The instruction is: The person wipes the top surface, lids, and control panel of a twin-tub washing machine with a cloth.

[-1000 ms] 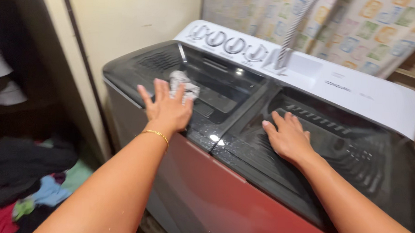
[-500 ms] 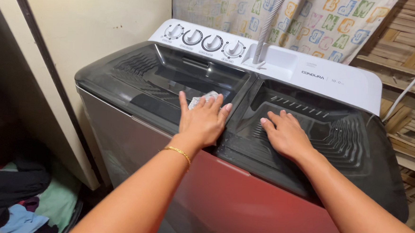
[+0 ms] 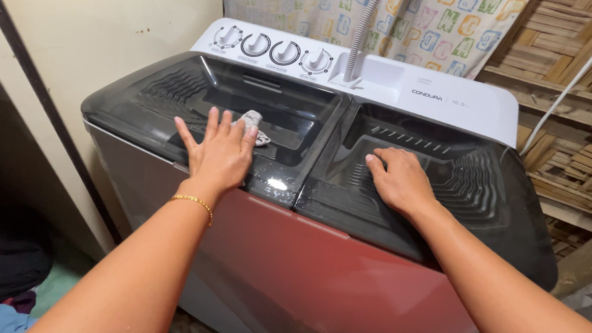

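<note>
Two bare hands rest on the top of a twin-tub washing machine with a dark red front and a white control panel (image 3: 408,91), seen from the single head view. The left hand (image 3: 219,152), a thin gold bracelet (image 3: 193,201) on its wrist, lies flat and spread on the smoky dark translucent left lid (image 3: 144,98), fingers splayed, pressing a small crumpled grey-white cloth (image 3: 256,125) that pokes out from under its fingertips; it presses rather than grips. The right hand (image 3: 396,178) lies palm-down with its fingers loosely curled on the ribbed dark right lid (image 3: 484,183), holding nothing. Against the earlier pictures, the left hand and cloth have slid across the left lid, from its far middle toward the near inner edge and now a little back toward the left, while the right hand has stayed planted in much the same spot; that reads as wiping strokes over the left lid with the other hand as a brace. A bright glint (image 3: 278,184) shows near the lid's front corner. Four round dials (image 3: 272,49) and a grey ribbed hose (image 3: 360,31) stand behind, before a patterned curtain (image 3: 425,21).
</note>
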